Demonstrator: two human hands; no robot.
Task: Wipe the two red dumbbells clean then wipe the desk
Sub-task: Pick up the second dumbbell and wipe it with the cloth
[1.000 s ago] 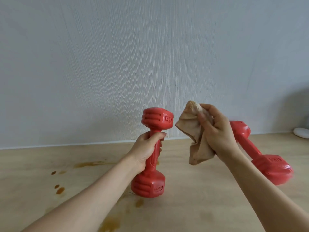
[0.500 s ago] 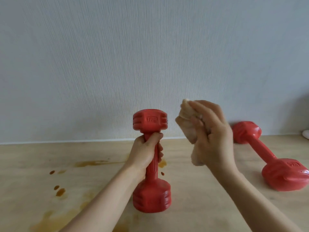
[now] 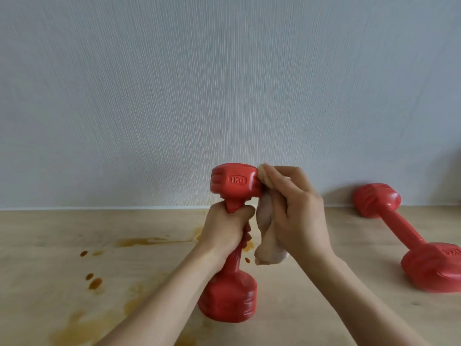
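The held dumbbell [image 3: 230, 243] is standing upright, long axis vertical, near the middle of the desk [image 3: 324, 308], its lower head appearing to rest on the surface. The left hand [image 3: 225, 229] is gripping the handle just below the upper head, fingers curled tightly round it. The right hand [image 3: 299, 216] is holding the cloth [image 3: 268, 236] bunched in curled fingers and pressing it against the right face of the upper head; the cloth's loose end is hanging beside the handle. Judgement: wiping of the first dumbbell is under way, and the next stroke needs to travel across or down from that head. The second dumbbell [image 3: 409, 236] is lying on its side at the right, one end by the wall, untouched. Brown stains [image 3: 139, 242] are lying on the desk to the left.
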